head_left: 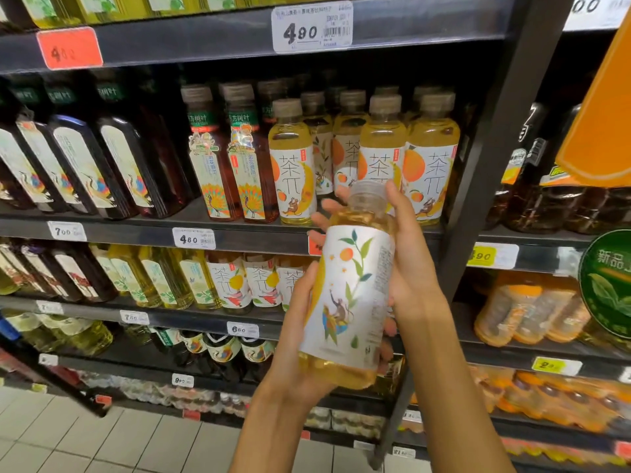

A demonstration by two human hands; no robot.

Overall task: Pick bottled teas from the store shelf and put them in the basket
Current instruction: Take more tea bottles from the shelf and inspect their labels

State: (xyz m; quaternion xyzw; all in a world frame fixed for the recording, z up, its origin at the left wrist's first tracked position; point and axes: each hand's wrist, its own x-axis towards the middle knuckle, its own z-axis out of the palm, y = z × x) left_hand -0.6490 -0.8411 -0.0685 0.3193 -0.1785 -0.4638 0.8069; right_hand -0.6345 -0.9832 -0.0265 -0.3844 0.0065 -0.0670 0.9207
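Both hands are holding one yellow tea bottle (348, 302) in front of the shelf (218, 230). Left hand (300, 336) is cupping its bottom, and right hand (409, 261) is wrapping around its side.

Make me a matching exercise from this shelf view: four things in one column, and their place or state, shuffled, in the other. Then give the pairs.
Things
1. held bottle
2. dark bottles
3. red tag
4. left hand

Places or states
A. on the upper shelf edge, far left
B. in both hands, in front of the shelves
C. standing in a row at the left of the middle shelf
D. gripping the lower half of the yellow tea

Pairs: 1-B, 2-C, 3-A, 4-D

The right hand grips the same bottle higher up.
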